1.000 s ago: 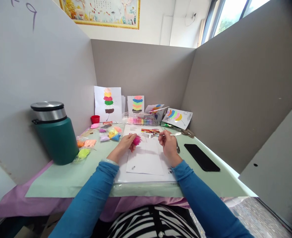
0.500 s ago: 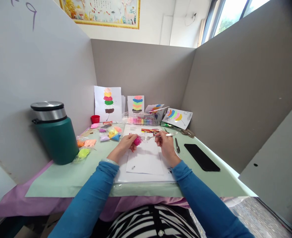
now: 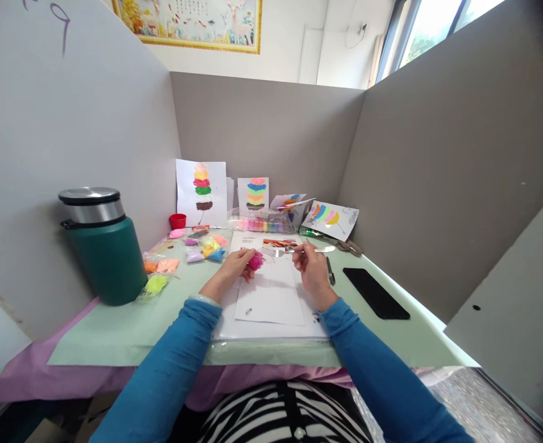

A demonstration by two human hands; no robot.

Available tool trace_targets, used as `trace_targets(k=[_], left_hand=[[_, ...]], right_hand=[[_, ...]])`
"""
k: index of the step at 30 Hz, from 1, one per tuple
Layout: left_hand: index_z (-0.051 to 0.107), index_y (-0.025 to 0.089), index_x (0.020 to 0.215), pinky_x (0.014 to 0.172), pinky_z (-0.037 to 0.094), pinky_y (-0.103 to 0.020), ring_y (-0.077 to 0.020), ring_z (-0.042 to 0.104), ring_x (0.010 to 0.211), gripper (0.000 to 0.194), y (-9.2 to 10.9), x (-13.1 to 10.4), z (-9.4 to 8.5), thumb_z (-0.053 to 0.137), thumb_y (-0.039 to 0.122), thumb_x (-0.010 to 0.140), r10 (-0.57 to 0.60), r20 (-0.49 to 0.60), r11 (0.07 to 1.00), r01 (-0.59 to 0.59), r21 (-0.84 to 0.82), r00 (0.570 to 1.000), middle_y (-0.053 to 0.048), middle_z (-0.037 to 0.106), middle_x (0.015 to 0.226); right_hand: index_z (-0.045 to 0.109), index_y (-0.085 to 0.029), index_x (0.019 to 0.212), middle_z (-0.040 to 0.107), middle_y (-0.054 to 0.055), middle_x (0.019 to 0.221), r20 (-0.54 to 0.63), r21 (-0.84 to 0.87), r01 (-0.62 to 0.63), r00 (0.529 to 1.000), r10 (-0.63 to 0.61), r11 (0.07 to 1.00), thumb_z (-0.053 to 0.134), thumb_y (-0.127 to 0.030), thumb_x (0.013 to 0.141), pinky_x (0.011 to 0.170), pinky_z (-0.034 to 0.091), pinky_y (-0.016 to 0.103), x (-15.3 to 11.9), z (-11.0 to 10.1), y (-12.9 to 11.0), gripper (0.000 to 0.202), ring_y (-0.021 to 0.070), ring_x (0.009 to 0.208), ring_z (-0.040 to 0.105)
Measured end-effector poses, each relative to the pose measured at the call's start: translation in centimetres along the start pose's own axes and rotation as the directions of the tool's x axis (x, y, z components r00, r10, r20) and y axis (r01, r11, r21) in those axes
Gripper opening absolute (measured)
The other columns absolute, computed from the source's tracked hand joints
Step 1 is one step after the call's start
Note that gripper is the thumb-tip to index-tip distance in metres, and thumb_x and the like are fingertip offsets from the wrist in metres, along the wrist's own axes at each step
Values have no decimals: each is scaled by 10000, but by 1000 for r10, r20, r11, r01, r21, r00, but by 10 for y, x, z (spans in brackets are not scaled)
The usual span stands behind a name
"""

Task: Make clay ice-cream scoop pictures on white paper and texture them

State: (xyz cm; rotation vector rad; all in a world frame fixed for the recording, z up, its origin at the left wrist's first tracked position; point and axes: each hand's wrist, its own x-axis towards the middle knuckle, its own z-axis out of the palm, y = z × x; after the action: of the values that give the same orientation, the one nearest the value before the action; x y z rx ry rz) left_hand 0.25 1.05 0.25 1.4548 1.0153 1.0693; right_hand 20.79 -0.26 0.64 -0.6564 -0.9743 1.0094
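Note:
Between the fingers of my left hand [image 3: 237,267] is a lump of bright pink modelling clay [image 3: 256,261] with a rough surface, held above the white paper [image 3: 271,301]. My right hand [image 3: 311,271] is closed around the handle of a metal fork [image 3: 278,251]. The fork lies nearly level, its tines pointing left toward the clay, a small gap apart from it. Part of the fork is hidden behind my right fingers. Under both hands, the paper sheets lie on the pale green tabletop.
A green flask [image 3: 103,252] stands at left. Near it are bags of coloured clay [image 3: 211,247] and a red cup [image 3: 178,221]. At right lie a black phone [image 3: 376,293] and a pen [image 3: 330,271]. Painted cards [image 3: 253,194] and a clear case [image 3: 264,222] are at the back.
My right hand has drawn the fork slightly to the right, and its tines have come away from the pink clay. My left hand has barely moved.

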Motion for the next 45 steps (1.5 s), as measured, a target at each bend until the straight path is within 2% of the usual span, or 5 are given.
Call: trace_targets(k=[9,18,27,38,45], left_hand=[[540,168,708,406,404,-218,-112,526,410,340,1,-2,2,589,484,825,27,-47,998,-24,62,999,7,537,500],[577,148,794,425,450,-237,-115,556,446,366,0,2,0,631,510,797,-5,-89,1000,3,-27,996,-17,581,602],[563,157,763,446,446,-241,-115,541,448,370,-1,1,0,607,522,806,0,-42,1000,0,-2,999,-6,564,571],[556,162,734,419,360,-212,-83,474,433,274,-5,7,-2,583,418,828,41,-224,998,-31,49,974,10,544,582],[568,156,710,447,373,-219,-89,488,467,283,-2,6,-2,586,420,811,69,-204,997,-64,34,977,14,538,585]], right_hand=[[612,-167,697,561,-19,507,91,-161,77,994,-63,984,613,-484,794,377,290,203,-4,2,5,332,67,389,418],[594,-180,670,553,-19,502,-19,-50,39,999,-40,998,625,-497,764,375,281,208,-1,-1,-3,332,74,403,418],[611,-175,724,573,-17,544,140,-144,88,988,-68,986,601,-492,811,401,293,211,-5,1,2,329,72,417,430],[671,-205,783,597,-2,640,304,-416,376,916,-263,828,554,-449,873,476,372,238,-11,-2,3,285,101,488,468],[698,-207,824,644,9,686,368,-430,386,900,-232,816,549,-440,879,511,422,245,-13,-2,5,281,109,510,523]])
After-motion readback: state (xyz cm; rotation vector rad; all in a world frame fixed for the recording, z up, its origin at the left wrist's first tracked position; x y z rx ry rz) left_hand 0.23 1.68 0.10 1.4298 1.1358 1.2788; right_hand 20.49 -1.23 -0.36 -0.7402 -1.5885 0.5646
